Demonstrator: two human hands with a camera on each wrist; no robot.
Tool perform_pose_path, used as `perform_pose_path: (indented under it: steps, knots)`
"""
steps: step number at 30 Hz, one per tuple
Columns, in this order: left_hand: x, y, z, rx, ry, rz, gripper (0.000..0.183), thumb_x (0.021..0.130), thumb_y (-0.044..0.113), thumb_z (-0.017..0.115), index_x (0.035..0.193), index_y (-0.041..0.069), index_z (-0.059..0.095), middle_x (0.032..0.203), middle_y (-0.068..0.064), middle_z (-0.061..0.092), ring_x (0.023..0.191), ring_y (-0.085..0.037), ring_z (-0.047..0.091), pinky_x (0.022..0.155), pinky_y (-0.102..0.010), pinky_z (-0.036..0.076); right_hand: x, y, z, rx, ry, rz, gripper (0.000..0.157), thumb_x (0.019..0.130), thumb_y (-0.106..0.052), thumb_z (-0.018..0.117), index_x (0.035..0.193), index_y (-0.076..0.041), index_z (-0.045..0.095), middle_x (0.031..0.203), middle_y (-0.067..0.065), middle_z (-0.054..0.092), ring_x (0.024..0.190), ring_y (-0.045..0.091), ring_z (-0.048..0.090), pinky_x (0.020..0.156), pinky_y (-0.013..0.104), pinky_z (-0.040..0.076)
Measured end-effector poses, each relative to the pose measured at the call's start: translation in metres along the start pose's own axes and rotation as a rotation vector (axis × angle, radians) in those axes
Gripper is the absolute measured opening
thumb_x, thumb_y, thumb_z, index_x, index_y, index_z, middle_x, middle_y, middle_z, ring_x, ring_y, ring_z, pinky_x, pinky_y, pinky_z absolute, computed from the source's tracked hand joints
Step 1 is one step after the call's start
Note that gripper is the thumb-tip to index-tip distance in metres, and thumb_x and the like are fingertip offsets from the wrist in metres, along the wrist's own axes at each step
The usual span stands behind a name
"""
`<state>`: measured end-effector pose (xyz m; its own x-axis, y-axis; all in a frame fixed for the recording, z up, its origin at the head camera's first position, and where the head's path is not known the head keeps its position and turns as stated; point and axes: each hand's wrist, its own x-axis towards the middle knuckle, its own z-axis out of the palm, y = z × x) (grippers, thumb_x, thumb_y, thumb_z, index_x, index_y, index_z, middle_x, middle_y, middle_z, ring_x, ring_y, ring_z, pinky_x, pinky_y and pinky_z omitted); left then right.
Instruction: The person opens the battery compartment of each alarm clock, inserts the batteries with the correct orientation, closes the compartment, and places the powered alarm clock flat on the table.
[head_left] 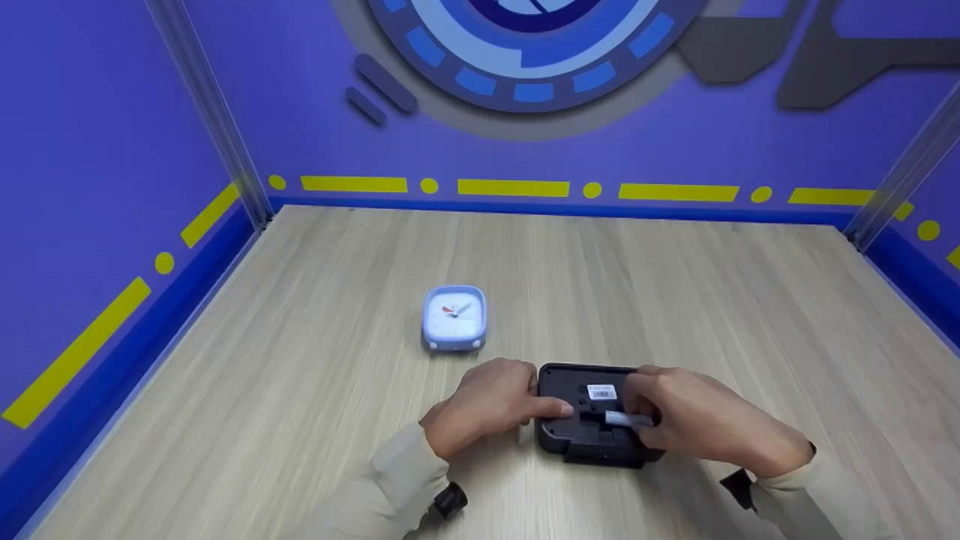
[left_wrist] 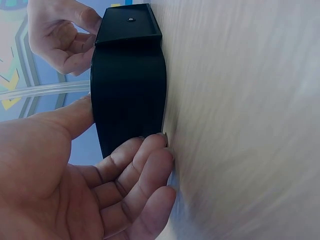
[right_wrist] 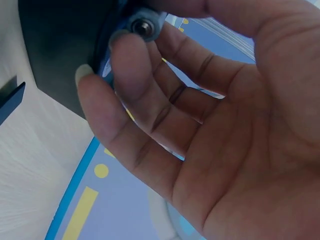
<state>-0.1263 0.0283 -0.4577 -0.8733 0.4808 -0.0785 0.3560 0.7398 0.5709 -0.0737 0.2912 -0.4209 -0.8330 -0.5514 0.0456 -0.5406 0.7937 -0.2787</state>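
What looks like a black desk clock (head_left: 566, 386) lies back side up on the table, with a white label (head_left: 601, 392) and a slot in its back. My left hand (head_left: 495, 397) holds its left side, thumb on the back; in the left wrist view the fingers lie against the black side wall (left_wrist: 130, 85). Between the fingers of my right hand (head_left: 690, 412) is a light grey battery (head_left: 622, 419) at the slot; its metal end (right_wrist: 144, 27) shows in the right wrist view. How far it sits in the slot I cannot tell.
A light blue alarm clock (head_left: 454, 318) with a white dial stands on the wooden table (head_left: 337, 337), beyond my left hand. Blue panels (head_left: 315, 142) with yellow marks enclose the table at the back and both sides.
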Motion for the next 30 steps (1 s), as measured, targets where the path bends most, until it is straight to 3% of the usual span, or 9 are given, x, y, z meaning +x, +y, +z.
perform_pose_path:
  steps: [16,30]
  knots:
    - [0.0004,0.0001,-0.0001,-0.014,-0.001,0.004,0.046,0.088,0.058,0.082,0.069,0.021,0.061,0.053,0.011,0.057,0.051,-0.009,0.049,0.052,-0.028,0.035,0.0015,-0.0043,0.0007,0.008,-0.004,0.017,0.030,0.085,-0.009,0.089,0.086,-0.022,0.063,0.081,-0.011,0.050,0.069,0.006,0.047,0.060,0.029,0.041]
    - [0.0001,-0.0004,0.0002,-0.013,-0.007,0.007,0.046,0.089,0.058,0.081,0.072,0.020,0.062,0.054,0.011,0.058,0.052,-0.009,0.050,0.052,-0.028,0.036,0.0003,-0.0065,0.0035,-0.028,0.058,-0.022,0.028,0.086,-0.013,0.089,0.083,-0.023,0.062,0.079,-0.011,0.049,0.066,0.005,0.045,0.057,0.028,0.038]
